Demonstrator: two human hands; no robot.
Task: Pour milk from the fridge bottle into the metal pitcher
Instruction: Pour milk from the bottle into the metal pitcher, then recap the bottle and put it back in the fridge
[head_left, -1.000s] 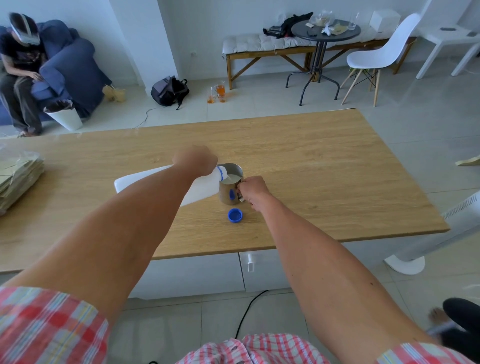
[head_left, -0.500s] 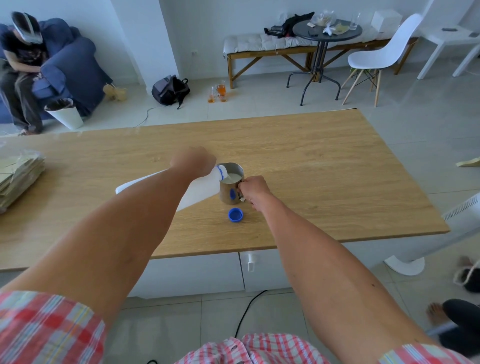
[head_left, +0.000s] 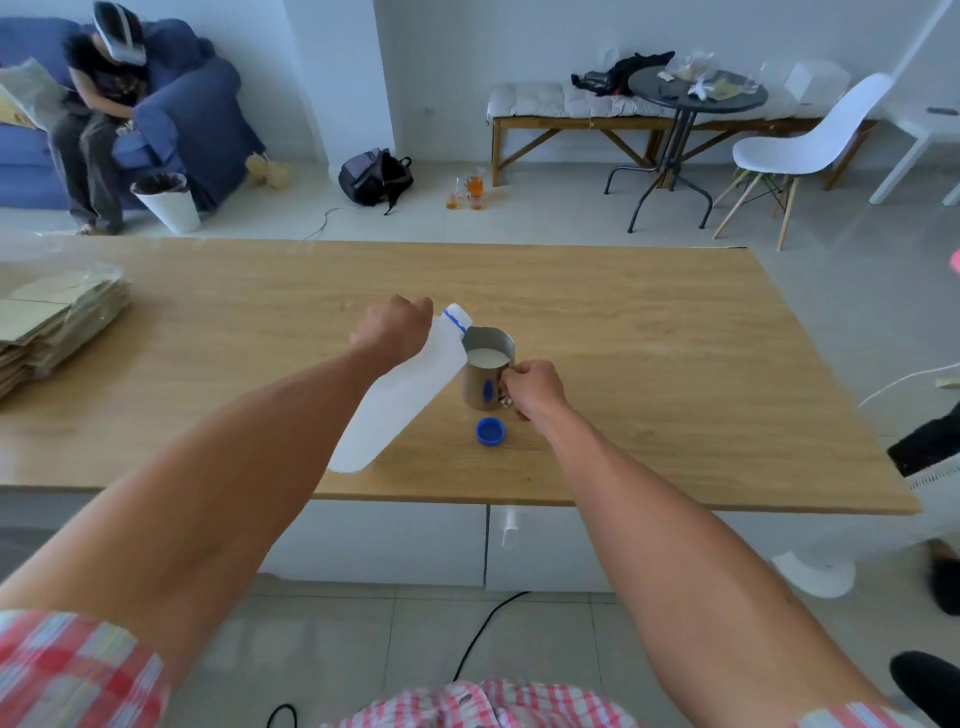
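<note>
A: What is the left hand (head_left: 393, 326) doing?

B: Its fingers are curled round the upper part of the bottle (head_left: 400, 395), just below the neck. The bottle is white and tilted, its mouth raised toward the far side and its base low and near, over the table (head_left: 675, 364).

A: And the right hand (head_left: 531, 387)?

B: Its fingers are closed in a pinch on the handle of the pitcher (head_left: 485, 371), which stands upright on the table, just left of those fingers.

A: How do bottle and pitcher sit relative to each other?

B: The bottle's shoulder is right beside the pitcher's rim, on its left; I cannot tell whether they touch. The neck, with a blue ring, points up past the rim, just right of the left knuckles.

A: Anything inside the pitcher?

B: White milk (head_left: 486, 357), its surface a little below the rim.

A: What else is near the fingers?

B: A blue cap (head_left: 490, 432) lies on the table, just nearer than the right fingers, apart from the pitcher. A stack of cardboard (head_left: 57, 322) sits at the table's left end, well away from the left hand.
</note>
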